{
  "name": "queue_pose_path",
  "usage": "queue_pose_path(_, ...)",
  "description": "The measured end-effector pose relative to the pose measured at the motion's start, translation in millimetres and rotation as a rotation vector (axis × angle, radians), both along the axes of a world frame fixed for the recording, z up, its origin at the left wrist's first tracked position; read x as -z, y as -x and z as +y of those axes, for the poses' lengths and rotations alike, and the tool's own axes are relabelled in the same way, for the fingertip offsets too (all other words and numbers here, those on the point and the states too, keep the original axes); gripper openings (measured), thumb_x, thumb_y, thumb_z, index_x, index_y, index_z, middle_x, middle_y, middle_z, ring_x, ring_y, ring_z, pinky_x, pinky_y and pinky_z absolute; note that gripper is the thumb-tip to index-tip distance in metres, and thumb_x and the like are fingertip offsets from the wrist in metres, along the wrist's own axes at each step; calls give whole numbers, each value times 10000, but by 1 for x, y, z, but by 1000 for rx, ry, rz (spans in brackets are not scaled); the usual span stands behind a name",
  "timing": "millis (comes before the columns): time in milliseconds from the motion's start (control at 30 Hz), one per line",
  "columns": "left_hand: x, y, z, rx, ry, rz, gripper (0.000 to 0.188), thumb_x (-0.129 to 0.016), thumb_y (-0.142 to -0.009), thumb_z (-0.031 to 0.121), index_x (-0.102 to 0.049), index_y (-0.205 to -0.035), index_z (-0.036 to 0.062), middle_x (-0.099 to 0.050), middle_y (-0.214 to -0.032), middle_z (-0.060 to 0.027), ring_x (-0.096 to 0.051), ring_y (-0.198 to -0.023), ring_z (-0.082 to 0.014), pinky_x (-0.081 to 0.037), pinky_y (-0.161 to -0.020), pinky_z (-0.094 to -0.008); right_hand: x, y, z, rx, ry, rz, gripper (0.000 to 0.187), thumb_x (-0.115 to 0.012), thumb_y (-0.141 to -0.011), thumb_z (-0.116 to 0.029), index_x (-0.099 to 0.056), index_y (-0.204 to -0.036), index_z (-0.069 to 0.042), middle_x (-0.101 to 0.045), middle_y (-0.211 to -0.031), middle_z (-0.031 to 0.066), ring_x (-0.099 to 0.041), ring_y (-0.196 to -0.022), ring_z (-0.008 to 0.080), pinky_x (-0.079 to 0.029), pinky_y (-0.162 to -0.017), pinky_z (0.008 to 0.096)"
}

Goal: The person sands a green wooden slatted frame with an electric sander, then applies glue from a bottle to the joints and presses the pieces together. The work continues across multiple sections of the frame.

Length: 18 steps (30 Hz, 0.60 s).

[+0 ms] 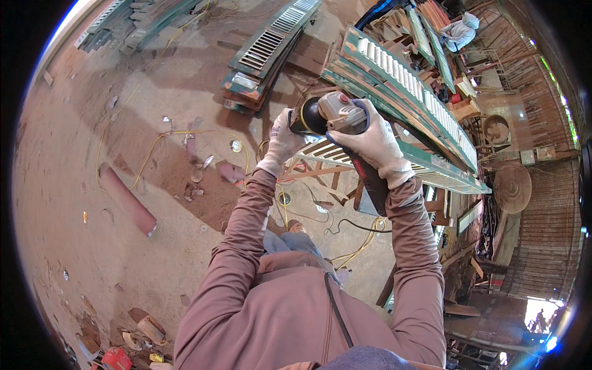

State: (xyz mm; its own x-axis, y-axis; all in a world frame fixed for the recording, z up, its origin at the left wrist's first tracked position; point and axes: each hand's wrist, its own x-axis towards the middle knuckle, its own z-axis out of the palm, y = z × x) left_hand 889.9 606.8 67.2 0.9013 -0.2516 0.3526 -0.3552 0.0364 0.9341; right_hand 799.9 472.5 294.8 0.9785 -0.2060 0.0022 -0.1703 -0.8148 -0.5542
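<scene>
An angle grinder (342, 111) is held up in front of me, with a grey gear head and a black round disc pad (312, 116) facing left. My right hand (377, 145), in a pale work glove, wraps round the tool beside its head; the dark red and black body (369, 185) extends below that hand. My gloved left hand (282, 140) is closed at the outer edge of the disc pad, its fingertips partly hidden behind it. Just beyond the tool lies a louvred shutter panel (431, 168) with worn green edges.
More shutters (407, 86) are stacked at the right, with another pile (265, 58) farther off. A brown-red roll (127, 200) lies on the floor at left. Yellow cord (148, 148) winds across the ground, and a dark cable (354, 227) trails near my feet. Another person (459, 32) is at the far right.
</scene>
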Motion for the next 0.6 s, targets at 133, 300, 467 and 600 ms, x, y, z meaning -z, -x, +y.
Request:
queue_pose_path(133,22,-9,-2,-68,-19,-72,487,-874,-764,61,-586,-1155,95,-676,-1071,-112,-669,-954,-276,-538,-867,-405,-4,-4,8,-10,4,37,867,-956,-736,-407,-562,-1389,5,-723,-1221,181,-699,-1135,235,-525,-1011,359)
queue_pose_path(300,13,-6,-6,-53,26,15,566,-958,-653,169,-602,-1083,74,-660,-1039,-156,-646,-1006,-385,-520,-891,-470,-2,13,-17,97,-37,-4,802,-977,-698,-385,-604,-1294,0,-744,-1168,171,-725,-1089,247,-551,-981,372)
queue_pose_path(467,8,-8,-8,-37,-55,48,601,-974,-680,195,-627,-1159,93,-703,-1092,-113,-689,-1008,-301,-550,-909,-415,0,23,-45,164,-97,14,784,-980,-700,-363,-616,-1295,-6,-741,-1170,152,-716,-1085,234,-549,-975,357)
queue_pose_path(600,19,-9,-17,-51,-14,7,614,-933,-646,167,-558,-1125,84,-642,-1022,-178,-613,-1043,-431,-495,-905,-512,10,16,-41,106,-42,-8,833,-982,-725,-340,-581,-1369,4,-704,-1246,141,-682,-1135,206,-533,-1003,338)
